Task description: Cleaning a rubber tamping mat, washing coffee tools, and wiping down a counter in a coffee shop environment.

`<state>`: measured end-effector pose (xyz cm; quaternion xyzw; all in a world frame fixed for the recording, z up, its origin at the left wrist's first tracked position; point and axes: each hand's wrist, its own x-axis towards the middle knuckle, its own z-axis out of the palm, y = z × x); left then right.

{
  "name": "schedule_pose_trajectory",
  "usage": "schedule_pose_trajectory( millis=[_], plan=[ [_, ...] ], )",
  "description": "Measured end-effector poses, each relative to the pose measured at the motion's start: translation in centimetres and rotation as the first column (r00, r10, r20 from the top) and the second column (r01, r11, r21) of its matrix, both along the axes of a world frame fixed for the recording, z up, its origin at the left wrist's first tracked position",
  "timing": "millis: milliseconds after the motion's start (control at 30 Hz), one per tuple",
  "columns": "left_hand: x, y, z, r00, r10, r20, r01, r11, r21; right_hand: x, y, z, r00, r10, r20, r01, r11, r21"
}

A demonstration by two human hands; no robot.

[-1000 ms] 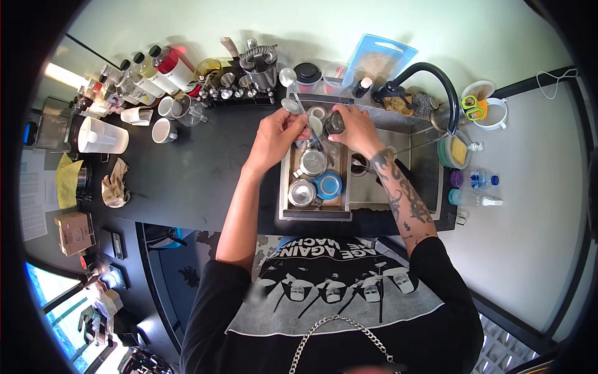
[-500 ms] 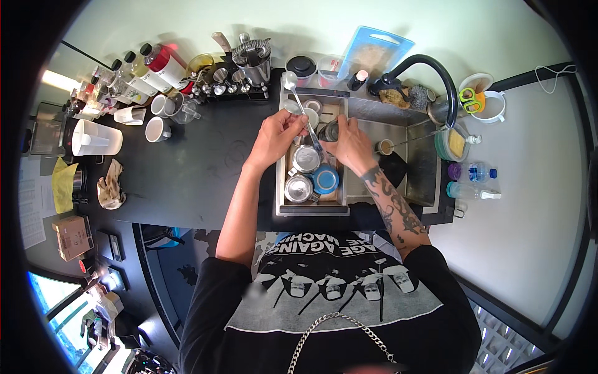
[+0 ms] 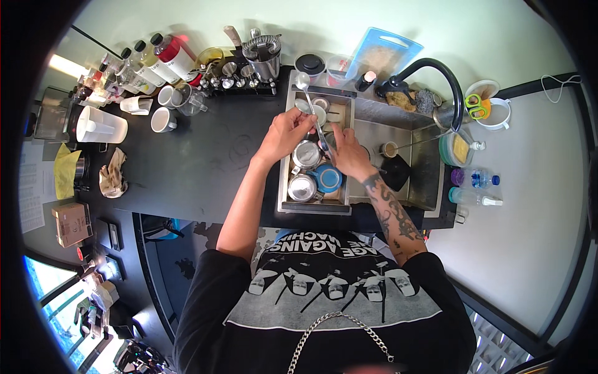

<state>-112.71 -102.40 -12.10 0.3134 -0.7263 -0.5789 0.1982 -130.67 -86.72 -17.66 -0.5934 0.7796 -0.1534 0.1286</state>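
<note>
My left hand [image 3: 288, 133] is closed in a pinch on the handle of a long metal spoon [image 3: 309, 100]. The spoon's rounded end points up and away from me, above the left basin [image 3: 284, 198]. My right hand [image 3: 352, 156] is curled around the handle's lower end, its fingertips partly hidden. Beneath my hands, the basin holds two metal pitchers [image 3: 306, 154], a blue cup-like piece [image 3: 328, 178] and several pale cups [image 3: 320, 113]. A small cup [image 3: 389, 149] stands in the right basin [image 3: 430, 168] beside a dark object [image 3: 395, 172].
A black curved tap [image 3: 453, 87] arches over the right basin. Behind the sink lean a blue-edged cutting board [image 3: 383, 53] and lidded containers [image 3: 309, 65]. White mugs [image 3: 163, 119], bottles [image 3: 171, 55] and a pitcher [image 3: 101, 124] line the left counter [image 3: 205, 159].
My right hand has shifted from beside a dark cup to the lower end of the spoon, its fingers drawn in more. The left hand keeps its pinch. The whole view has shifted slightly.
</note>
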Motion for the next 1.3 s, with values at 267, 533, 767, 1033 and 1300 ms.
schedule_pose_trajectory(
  millis=[267,533,767,1033,1300],
  plan=[
    [-0.5,2.6,1.4,0.996,-0.021,-0.082,0.024,0.999,0.031,0.7,2.8,4.5,0.658,-0.057,0.751,0.209,0.972,-0.109],
    [1.4,5.7,-1.0,0.989,0.047,-0.138,-0.013,0.972,0.234,4.1,5.1,4.2,0.426,-0.093,0.900,0.117,0.992,0.048],
    [2.8,5.6,-3.2,0.904,0.388,-0.179,-0.263,0.836,0.482,7.2,4.1,4.0,0.534,-0.138,0.834,0.127,0.988,0.082],
    [2.2,-0.1,-5.3,0.976,0.218,0.026,-0.214,0.914,0.346,10.2,-2.9,5.5,0.704,-0.184,0.686,0.186,0.980,0.071],
    [-0.1,-5.1,-7.1,0.929,0.111,0.353,-0.091,0.993,-0.074,8.4,0.0,6.3,0.608,-0.114,0.786,0.049,0.993,0.106]
  ],
)
